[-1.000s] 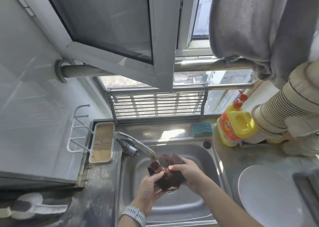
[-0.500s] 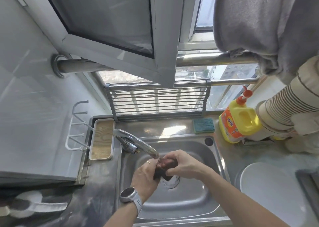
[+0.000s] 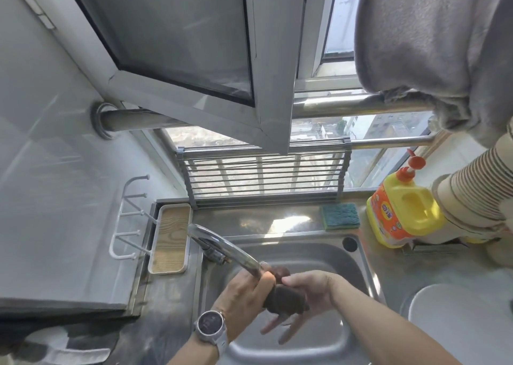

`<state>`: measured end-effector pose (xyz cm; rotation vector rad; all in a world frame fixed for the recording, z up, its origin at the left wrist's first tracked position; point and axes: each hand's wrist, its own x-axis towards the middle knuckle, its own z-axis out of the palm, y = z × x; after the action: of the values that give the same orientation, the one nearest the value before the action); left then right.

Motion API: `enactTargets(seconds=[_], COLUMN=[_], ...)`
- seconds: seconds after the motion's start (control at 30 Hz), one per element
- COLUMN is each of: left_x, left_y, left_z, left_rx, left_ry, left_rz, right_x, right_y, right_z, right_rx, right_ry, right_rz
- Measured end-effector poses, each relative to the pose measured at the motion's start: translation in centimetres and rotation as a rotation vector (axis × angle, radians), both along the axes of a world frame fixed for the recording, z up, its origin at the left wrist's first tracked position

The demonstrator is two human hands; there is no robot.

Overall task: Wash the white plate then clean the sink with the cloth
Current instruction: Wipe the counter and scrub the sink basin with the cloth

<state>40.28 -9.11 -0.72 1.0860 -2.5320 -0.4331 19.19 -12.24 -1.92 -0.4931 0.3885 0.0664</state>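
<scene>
Starting at the left, a wood-lined tray [image 3: 170, 242] sits on the counter just beside the sink [image 3: 358, 264], handy to the basin but out of the wet. The tap [image 3: 222, 246] arcs from the sink's left rim over the basin, and both hands work right under its spout, likely so any water lands on the cloth [image 3: 286, 299] and drains below. The left hand [image 3: 244, 295], watch [image 3: 210, 326] on its wrist, curls its fingers round the dark cloth's upper end. The right hand [image 3: 308, 292] meets it from the other side, thumb on the cloth and fingers spread loosely beneath it, cradling rather than squeezing. I judge this a rinse or wring before wiping the sink. Behind the basin lies a sponge [image 3: 341, 216], then a yellow bottle [image 3: 402, 214]. The plate [image 3: 455, 325] rests on the counter right of the sink, apart from both hands, seemingly set aside.
</scene>
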Motion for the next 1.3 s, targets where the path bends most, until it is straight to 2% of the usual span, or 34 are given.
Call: enactTargets(seconds=[0.13, 0.23, 0.3, 0.4, 0.53, 0.63, 0.73, 0.9, 1.13, 1.3], left_x=[0.2, 0.4, 0.2, -1.3, -2.1, -2.6, -2.6, -2.4, -3.0, -3.0], left_y=[-0.2, 0.6, 0.6, 0.5, 0.0, -0.3, -0.2, -0.2, 0.3, 0.0], left_z=[-0.5, -2.2, -3.2, -2.2, -0.6, -0.1, -0.6, -0.9, -0.2, -0.2], left_rx=[-0.105, -0.074, 0.014, 0.190, 0.347, 0.449, 0.497, 0.524, 0.608, 0.664], left_ry=[-0.006, -0.224, -0.370, -0.382, -0.474, -0.645, -0.637, -0.611, -0.557, -0.559], left_rz=[-0.105, -0.058, 0.029, 0.164, 0.314, 0.374, 0.484, 0.573, 0.633, 0.624], right_x=[2.0, 2.7, 2.9, 3.4, 4.3, 5.2, 5.5, 6.4, 6.0, 5.9], right_y=[-0.8, -1.9, -2.5, -2.9, -2.9, -2.7, -2.2, -1.0, -0.4, 0.1], right_z=[0.9, 0.6, -0.1, 0.5, 2.1, 1.1, 0.8, 0.2, 0.4, -1.0], right_rx=[0.035, 0.023, -0.116, -0.352, -0.969, -1.195, -1.441, -1.770, -1.903, -1.874], right_ry=[-0.171, -0.117, 0.051, 0.365, 0.784, 0.886, 0.928, 0.883, 0.905, 0.956], right_rz=[0.096, 0.242, 0.323, 0.363, 0.445, 0.484, 0.465, 0.503, 0.468, 0.442])
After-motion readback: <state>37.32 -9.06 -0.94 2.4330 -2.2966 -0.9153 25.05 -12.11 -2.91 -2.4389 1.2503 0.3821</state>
